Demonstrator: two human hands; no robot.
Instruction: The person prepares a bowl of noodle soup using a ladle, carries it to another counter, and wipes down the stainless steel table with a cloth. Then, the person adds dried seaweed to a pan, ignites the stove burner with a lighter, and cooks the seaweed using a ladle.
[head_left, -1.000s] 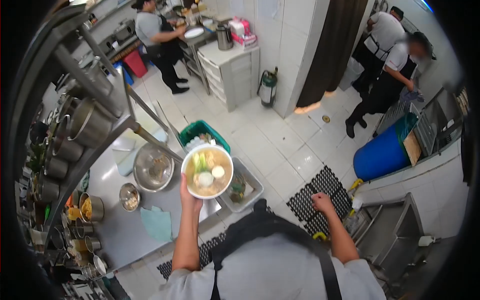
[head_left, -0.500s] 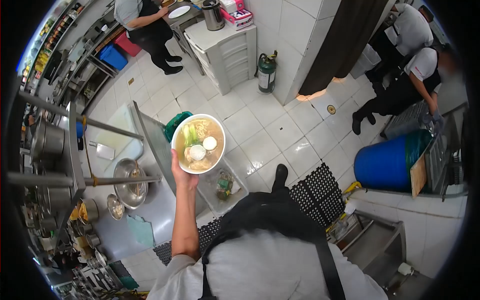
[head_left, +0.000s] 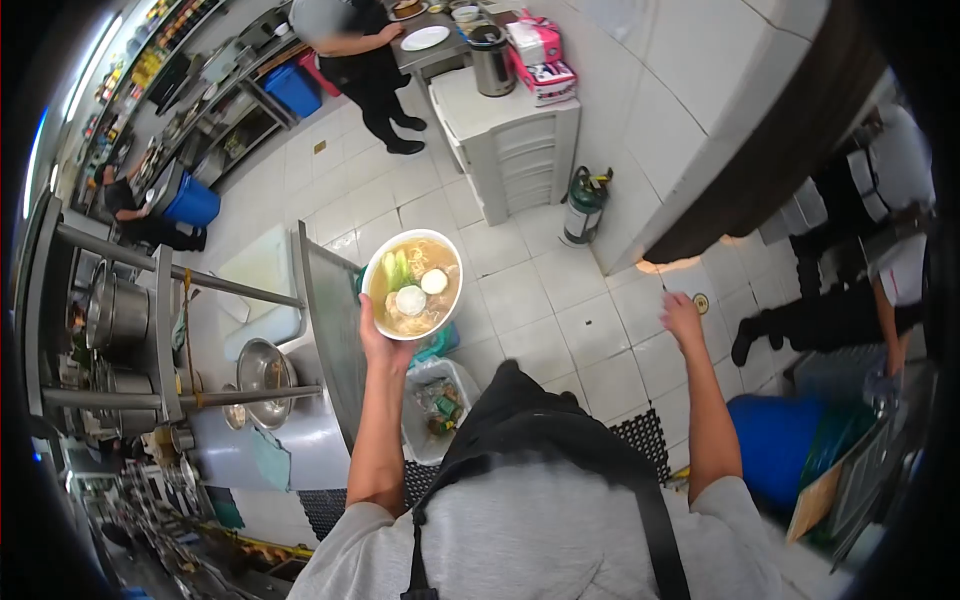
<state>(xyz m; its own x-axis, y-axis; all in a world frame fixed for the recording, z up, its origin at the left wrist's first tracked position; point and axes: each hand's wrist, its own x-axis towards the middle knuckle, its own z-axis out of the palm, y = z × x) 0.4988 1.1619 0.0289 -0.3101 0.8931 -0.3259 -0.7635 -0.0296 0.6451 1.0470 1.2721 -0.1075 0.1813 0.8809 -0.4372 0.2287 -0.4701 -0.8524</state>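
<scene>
A white bowl of noodle soup (head_left: 411,285) rests in my left hand (head_left: 384,345), with the thumb along its left side and the fingers hidden underneath. Noodles, green leafy pieces and two pale round pieces show in the broth. My right hand (head_left: 683,318) is out to the right over the tiled floor, slightly blurred. It holds nothing, and its fingers look loosely apart.
To the left is a steel counter (head_left: 225,455) with a metal bowl (head_left: 265,380). A bin with waste (head_left: 440,415) stands below. Ahead are a white drawer unit (head_left: 515,160) and a green cylinder (head_left: 585,207). Other people work at the left, back and right; a blue barrel (head_left: 775,440) stands right.
My right hand and forearm have come into view on the right. The view has shifted forward and turned, and my left hand still carries the bowl of noodle soup.
</scene>
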